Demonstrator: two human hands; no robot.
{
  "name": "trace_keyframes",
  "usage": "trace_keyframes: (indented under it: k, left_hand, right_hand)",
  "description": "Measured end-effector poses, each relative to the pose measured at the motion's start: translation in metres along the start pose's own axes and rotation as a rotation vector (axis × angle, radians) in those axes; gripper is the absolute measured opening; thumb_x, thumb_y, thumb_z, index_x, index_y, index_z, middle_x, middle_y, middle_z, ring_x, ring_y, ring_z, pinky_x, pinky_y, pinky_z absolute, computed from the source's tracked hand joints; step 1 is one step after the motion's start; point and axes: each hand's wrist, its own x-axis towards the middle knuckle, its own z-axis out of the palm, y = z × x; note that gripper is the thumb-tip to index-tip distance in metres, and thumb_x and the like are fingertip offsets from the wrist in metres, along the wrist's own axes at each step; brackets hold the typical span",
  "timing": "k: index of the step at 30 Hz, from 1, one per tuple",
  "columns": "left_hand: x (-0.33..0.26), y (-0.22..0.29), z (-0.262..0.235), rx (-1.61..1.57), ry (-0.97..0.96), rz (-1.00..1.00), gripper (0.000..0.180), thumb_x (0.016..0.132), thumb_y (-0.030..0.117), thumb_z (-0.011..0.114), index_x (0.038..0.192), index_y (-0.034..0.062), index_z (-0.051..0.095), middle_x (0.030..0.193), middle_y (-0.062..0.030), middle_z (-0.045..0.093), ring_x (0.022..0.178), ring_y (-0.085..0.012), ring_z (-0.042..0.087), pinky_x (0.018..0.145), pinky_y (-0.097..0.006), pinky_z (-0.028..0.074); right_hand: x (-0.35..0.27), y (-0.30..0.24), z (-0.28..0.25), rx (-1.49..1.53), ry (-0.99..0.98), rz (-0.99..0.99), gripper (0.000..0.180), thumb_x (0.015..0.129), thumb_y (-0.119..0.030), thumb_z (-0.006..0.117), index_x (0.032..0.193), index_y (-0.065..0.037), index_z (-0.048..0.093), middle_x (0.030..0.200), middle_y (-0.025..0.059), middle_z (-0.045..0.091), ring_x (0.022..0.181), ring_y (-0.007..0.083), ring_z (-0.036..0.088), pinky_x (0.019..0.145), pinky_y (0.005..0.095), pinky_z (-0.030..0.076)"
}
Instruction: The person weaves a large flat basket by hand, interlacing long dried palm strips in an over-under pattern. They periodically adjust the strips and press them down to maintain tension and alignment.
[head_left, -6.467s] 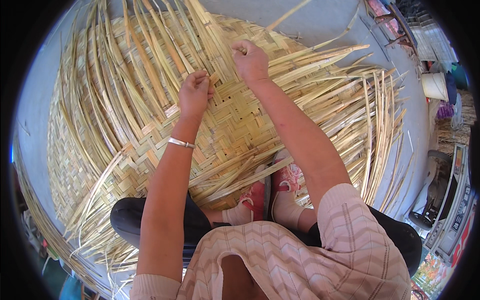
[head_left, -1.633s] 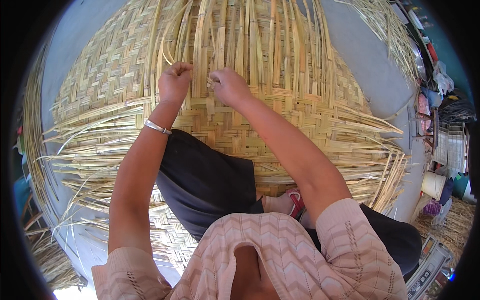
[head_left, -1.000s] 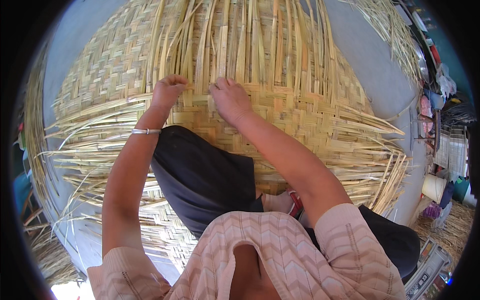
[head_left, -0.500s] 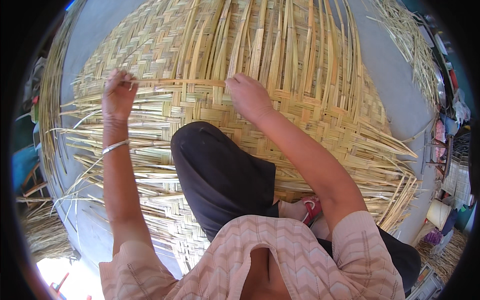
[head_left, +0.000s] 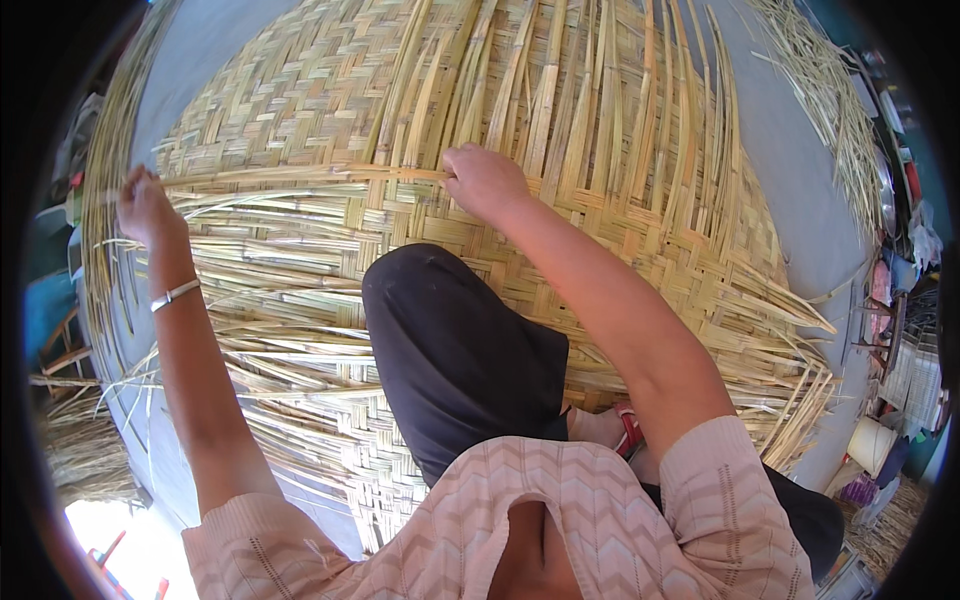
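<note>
A long tan split-reed strip [head_left: 330, 173] lies across the woven reed mat [head_left: 300, 110], stretched between my hands. My right hand [head_left: 487, 184] is closed on its right end, fingers pinched, beside the raised lengthwise strips [head_left: 555, 110]. Out past the mat's left edge, my left hand [head_left: 150, 208] is closed around the strip's left part; its fingertips are slightly blurred. Below the strip, loose strip ends [head_left: 270, 250] fan out to the left. My bent knee [head_left: 425, 290] in dark trousers rests on the mat.
Bundles of loose reeds lie on the grey floor at the left [head_left: 105, 200] and the upper right [head_left: 830, 110]. Folded strip ends [head_left: 800, 400] stick out at the mat's right side. Household items [head_left: 895, 350] crowd the far right edge. My sandalled foot [head_left: 625, 430] is by my right elbow.
My left hand has moved outward to the left, along or with the strip, past the mat's edge. My right hand stays nearly in place, still pinching the strip.
</note>
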Motion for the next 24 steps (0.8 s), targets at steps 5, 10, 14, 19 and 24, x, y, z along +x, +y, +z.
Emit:
trace_keyframes:
  k: [5, 10, 14, 19, 24]
  left_hand:
    - [-0.032, 0.094, 0.07, 0.383, -0.279, 1.21, 0.017, 0.088, 0.007, 0.063, 0.1, 0.0161, 0.072, 0.097, -0.0052, 0.069, 0.087, -0.022, 0.065, 0.08, -0.032, 0.051]
    - [-0.135, 0.056, 0.136, 0.272, -0.952, 0.753, 0.025, 0.09, 0.019, 0.063, 0.114, 0.0138, 0.065, 0.109, -0.0128, 0.066, 0.095, -0.0281, 0.064, 0.084, -0.039, 0.05]
    - [-0.188, -0.007, 0.153, 0.499, -1.349, 0.013, 0.04, 0.092, 0.022, 0.06, 0.126, -0.0001, 0.057, 0.103, -0.0108, 0.068, 0.089, -0.0156, 0.064, 0.078, -0.029, 0.052]
    - [-0.21, -0.037, 0.172, 0.569, -1.37, 0.028, 0.048, 0.087, 0.026, 0.066, 0.123, -0.0036, 0.057, 0.097, -0.0115, 0.068, 0.083, -0.0158, 0.063, 0.074, -0.028, 0.051]
    - [-0.217, -0.026, 0.179, 0.581, -1.332, 0.094, 0.037, 0.081, 0.028, 0.067, 0.107, 0.0023, 0.065, 0.1, -0.0173, 0.069, 0.096, -0.0302, 0.065, 0.086, -0.038, 0.05]
  right_hand:
    - [0.004, 0.001, 0.005, 0.152, 0.058, 0.141, 0.021, 0.087, -0.027, 0.061, 0.088, -0.006, 0.062, 0.078, 0.0134, 0.063, 0.076, 0.0312, 0.063, 0.068, 0.0434, 0.049]
    - [0.012, 0.004, 0.012, 0.297, 0.244, 0.27, 0.025, 0.088, -0.029, 0.062, 0.087, -0.004, 0.063, 0.071, 0.0151, 0.064, 0.066, 0.0312, 0.062, 0.064, 0.042, 0.049]
    - [0.014, 0.016, 0.018, 0.338, 0.255, 0.323, 0.026, 0.088, -0.027, 0.06, 0.087, -0.001, 0.062, 0.071, 0.0151, 0.064, 0.065, 0.0281, 0.064, 0.063, 0.0392, 0.05]
    - [0.015, 0.025, 0.026, 0.487, 0.267, 0.299, 0.026, 0.089, -0.024, 0.059, 0.084, 0.001, 0.06, 0.067, 0.0137, 0.064, 0.056, 0.0207, 0.065, 0.057, 0.0351, 0.05]
    - [0.013, 0.029, 0.03, 0.522, 0.266, 0.271, 0.025, 0.089, -0.023, 0.06, 0.084, 0.001, 0.059, 0.064, 0.0111, 0.062, 0.055, 0.0176, 0.065, 0.055, 0.0325, 0.05]
